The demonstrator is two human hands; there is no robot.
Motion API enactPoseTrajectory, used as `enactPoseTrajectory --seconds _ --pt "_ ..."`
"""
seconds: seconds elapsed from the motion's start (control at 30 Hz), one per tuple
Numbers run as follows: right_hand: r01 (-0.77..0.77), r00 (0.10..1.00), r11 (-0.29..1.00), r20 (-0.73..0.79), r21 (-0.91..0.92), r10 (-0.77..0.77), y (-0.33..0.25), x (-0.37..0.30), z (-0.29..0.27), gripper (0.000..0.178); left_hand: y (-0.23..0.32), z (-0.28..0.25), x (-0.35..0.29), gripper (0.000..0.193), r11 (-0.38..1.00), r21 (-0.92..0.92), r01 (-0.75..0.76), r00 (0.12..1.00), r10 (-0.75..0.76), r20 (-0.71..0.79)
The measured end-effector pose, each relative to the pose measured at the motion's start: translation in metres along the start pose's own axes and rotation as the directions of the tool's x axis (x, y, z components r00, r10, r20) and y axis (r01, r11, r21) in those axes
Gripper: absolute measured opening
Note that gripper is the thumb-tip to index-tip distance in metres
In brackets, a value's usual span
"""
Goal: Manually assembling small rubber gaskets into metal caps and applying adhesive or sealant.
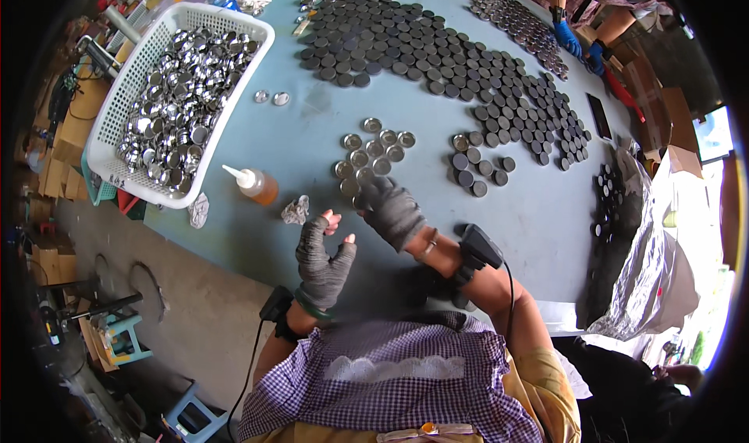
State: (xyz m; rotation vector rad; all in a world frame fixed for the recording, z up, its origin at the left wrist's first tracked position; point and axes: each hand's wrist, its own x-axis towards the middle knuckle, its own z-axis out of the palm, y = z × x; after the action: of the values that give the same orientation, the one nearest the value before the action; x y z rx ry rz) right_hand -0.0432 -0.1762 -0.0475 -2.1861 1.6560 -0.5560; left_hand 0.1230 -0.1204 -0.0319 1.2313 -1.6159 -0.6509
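My left hand (321, 265), in a grey glove with bare fingertips, is above the table's near edge. Its thumb and fingers are apart, with nothing visible between them. My right hand (392, 213), gloved in grey, reaches to the near end of a small cluster of shallow round metal caps (359, 158). Its fingers bend down together at the caps, and whatever lies under the fingertips is hidden. These caps lie with their hollow side up. Left of my hands are a crumpled rag (296, 210) and a squeeze bottle of amber liquid (257, 187).
A white basket (100, 150) heaped with shiny caps stands at the left. Two loose caps (271, 97) lie beside it. Many dark discs (406, 45) cover the far table (312, 123). A phone (598, 116) lies at the right. Another person's blue-gloved hands (581, 45) work at the far right.
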Motion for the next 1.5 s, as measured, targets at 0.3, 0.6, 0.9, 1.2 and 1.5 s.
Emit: enactPoseTrajectory --seconds 0.3,0.6,0.9,1.2,1.5 --pt "0.152 0.977 0.881 0.202 -0.448 -0.067 0.066 -0.015 -0.009 0.023 0.018 0.003 -0.02 0.046 0.99 0.021 -0.136 0.917 0.118 0.381" --pt "-0.237 0.945 0.959 -0.265 -0.157 0.19 0.088 -0.103 -0.094 0.039 0.024 0.032 -0.049 0.054 0.933 0.207 -0.294 0.702 0.063 0.71" --pt "-0.315 0.936 0.303 0.242 0.899 0.255 0.023 -0.137 -0.07 0.022 0.057 0.04 -0.02 0.058 0.953 0.091 -0.288 0.857 0.215 0.469" --pt "-0.458 0.862 -0.346 0.504 0.819 0.051 0.033 -0.135 -0.075 0.023 0.059 0.039 -0.006 0.065 0.965 -0.184 -0.185 0.878 0.246 0.411" --pt "-0.409 0.907 0.318 0.342 0.855 0.246 0.021 -0.121 -0.101 0.031 0.049 0.041 0.002 0.066 0.977 -0.089 -0.192 0.906 0.212 0.366"
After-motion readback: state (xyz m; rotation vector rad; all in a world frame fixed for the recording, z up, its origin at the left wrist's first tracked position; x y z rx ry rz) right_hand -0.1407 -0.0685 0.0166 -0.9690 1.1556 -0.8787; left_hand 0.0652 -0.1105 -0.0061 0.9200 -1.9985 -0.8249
